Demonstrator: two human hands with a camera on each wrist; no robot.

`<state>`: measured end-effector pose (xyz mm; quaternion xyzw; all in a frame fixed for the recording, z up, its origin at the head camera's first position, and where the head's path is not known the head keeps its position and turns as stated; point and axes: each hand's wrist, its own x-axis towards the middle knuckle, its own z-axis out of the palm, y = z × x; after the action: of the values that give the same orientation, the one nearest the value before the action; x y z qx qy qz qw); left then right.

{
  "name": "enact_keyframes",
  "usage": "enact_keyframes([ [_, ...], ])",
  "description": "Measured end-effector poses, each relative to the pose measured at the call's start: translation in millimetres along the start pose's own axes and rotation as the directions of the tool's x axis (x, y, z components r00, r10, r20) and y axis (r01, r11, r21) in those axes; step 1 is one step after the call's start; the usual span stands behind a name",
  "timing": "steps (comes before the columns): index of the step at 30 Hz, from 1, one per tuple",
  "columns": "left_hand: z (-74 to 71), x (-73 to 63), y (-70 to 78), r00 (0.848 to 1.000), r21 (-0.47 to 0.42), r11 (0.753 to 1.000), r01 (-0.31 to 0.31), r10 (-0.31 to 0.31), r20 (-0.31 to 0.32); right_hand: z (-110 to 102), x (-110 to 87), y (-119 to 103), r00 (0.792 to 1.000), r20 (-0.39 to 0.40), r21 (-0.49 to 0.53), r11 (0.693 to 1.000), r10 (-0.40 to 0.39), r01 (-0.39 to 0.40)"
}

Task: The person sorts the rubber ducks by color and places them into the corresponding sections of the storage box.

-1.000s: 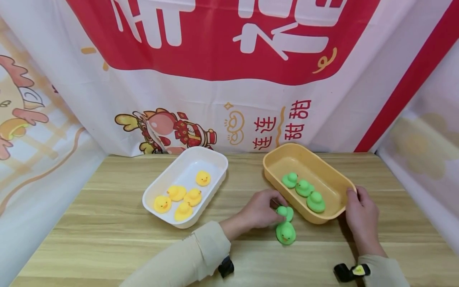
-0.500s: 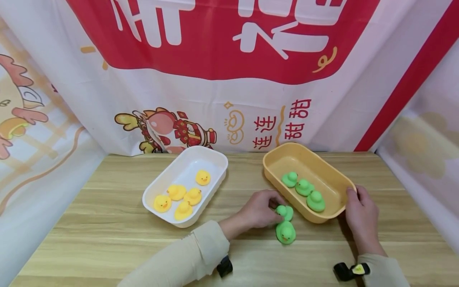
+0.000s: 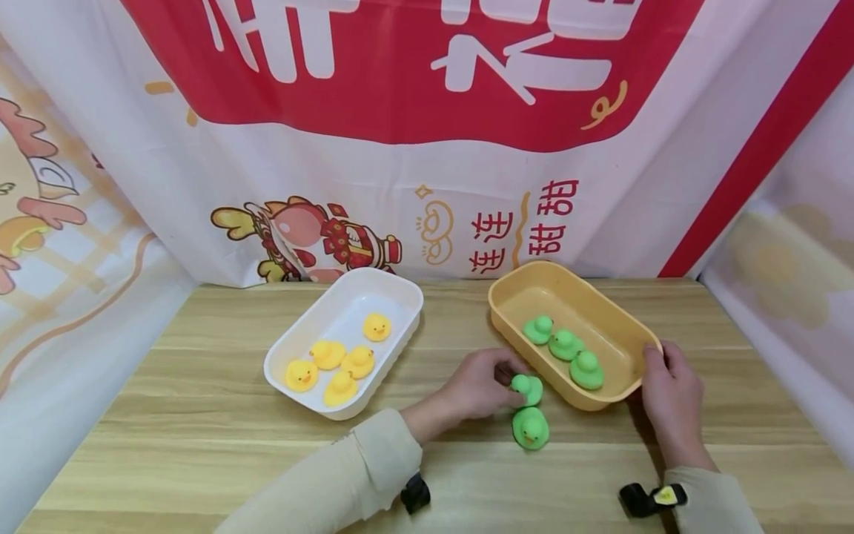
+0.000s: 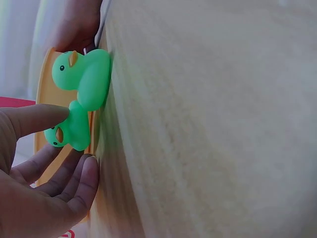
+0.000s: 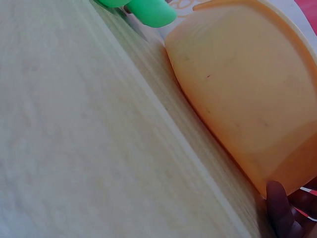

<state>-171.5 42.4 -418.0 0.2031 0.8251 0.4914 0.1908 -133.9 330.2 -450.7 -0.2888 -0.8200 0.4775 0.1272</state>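
My left hand (image 3: 482, 384) pinches a green rubber duck (image 3: 528, 389) on the table, just left of the orange tub (image 3: 623, 326). In the left wrist view the thumb lies on one side of that duck's head (image 4: 52, 135) and a finger on the other. A second green rubber duck (image 3: 531, 429) sits right beside it, nearer to me. My right hand (image 3: 672, 393) grips the near right corner of the tub, thumb over the rim. Three green ducks (image 3: 565, 344) lie in a row inside the tub. The right wrist view shows the tub's outer wall (image 5: 247, 84).
To the left stands a white tub (image 3: 280, 363) holding several yellow rubber ducks (image 3: 340, 388). Both tubs are on a wood-grain table (image 3: 200, 445). Behind the table hangs a printed cloth (image 3: 400, 178), with more cloth at both sides.
The whole scene sits slightly higher in the head view than before. Hands, ducks and tubs keep their places relative to one another.
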Motion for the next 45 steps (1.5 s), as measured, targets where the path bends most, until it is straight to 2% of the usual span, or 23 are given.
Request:
enact_keyframes([
  [12, -0.9, -0.8, -3.7, 0.999, -0.075, 0.996, 0.042, -0.044, -0.025, -1, -0.7, -1, 1.000, -0.002, 0.000, 1.000, -0.016, 0.016],
  [23, -1.3, -2.6, -4.2, 0.997, -0.081, 0.995, 0.064, -0.066, -0.025, -1, -0.7, 0, 1.000, 0.008, -0.004, 1.000, -0.002, 0.002],
  [31, -0.7, -3.4, -6.0, 0.996, -0.116, 0.990, 0.081, -0.085, -0.035, -2, -0.7, 0, 1.000, 0.010, -0.003, 1.000, -0.008, 0.008],
  [45, -0.3, -3.7, -19.5, 0.993, -0.204, 0.975, 0.090, -0.103, -0.052, -1, 0.2, 2, 1.000, 0.003, -0.006, 1.000, -0.007, 0.007],
])
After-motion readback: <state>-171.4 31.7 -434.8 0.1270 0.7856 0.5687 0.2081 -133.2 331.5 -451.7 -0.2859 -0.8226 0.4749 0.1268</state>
